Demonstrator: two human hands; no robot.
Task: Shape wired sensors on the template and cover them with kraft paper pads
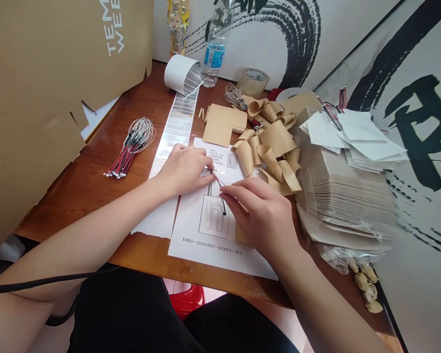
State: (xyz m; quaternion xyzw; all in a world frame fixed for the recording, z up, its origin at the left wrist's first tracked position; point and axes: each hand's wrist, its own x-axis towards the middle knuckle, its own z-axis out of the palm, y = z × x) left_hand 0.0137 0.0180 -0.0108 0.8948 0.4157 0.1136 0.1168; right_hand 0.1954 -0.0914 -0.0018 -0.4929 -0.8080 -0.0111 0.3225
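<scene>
Between my hands stretches a thin red-and-black wire [216, 177]. My left hand [187, 169] pinches one end of it between thumb and fingertips. The fingers of my right hand [262, 208] are closed on it lower down, and a short black lead with a small black tip [224, 213] hangs below them. Beneath lies a printed sheet [191, 235] marked DRS-206DC-E001-01, with a line drawing of a looped shape. A brown square of paper shows partly under my right hand. At left rests a bundle of wires [130, 147] with white loops and red-black leads.
A label strip [178, 117] runs back to its roll, near a water bottle [215, 59] and a tape roll [254, 82]. Brown paper squares [220, 122] and curled brown pieces [275, 142] lie behind. At right are a bagged card stack [353, 196] and peanut shells [369, 289]. A large carton [59, 98] borders the left.
</scene>
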